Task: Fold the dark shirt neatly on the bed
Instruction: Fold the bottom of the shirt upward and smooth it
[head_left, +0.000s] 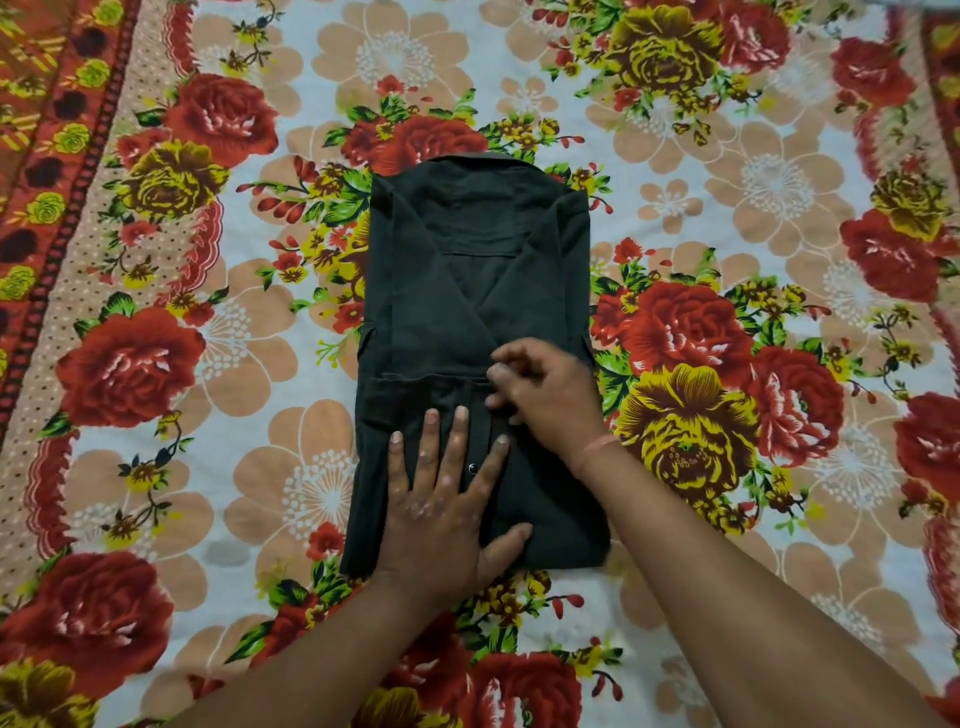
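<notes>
Two bare forearms enter from the bottom edge of the frame, converging on the centre.

Left hand (441, 506): palm down, flat on the lower part of the shirt (467, 291), fingers straight and spread, thumb splayed out to the right. Pressing the cloth, gripping nothing.

Right hand (545, 395): just above and right of the left hand, wrist cocked, fingers curled inward over the shirt's right-centre. Fingertips bunched near a fold edge; cannot tell whether they pinch cloth or only touch it. A thin thread band (597, 449) circles the right wrist.

Shirt: dark, lying in the centre of the frame as a narrow upright rectangle, both sides folded in and crossing in a V, collar at the upper end. A small button (472, 468) shows between the left hand's fingers. The hands cover part of the lower right section.

Bedsheet (208, 364): floral, red and yellow roses on pale ground, filling the frame; a patterned red border runs down the upper left.
</notes>
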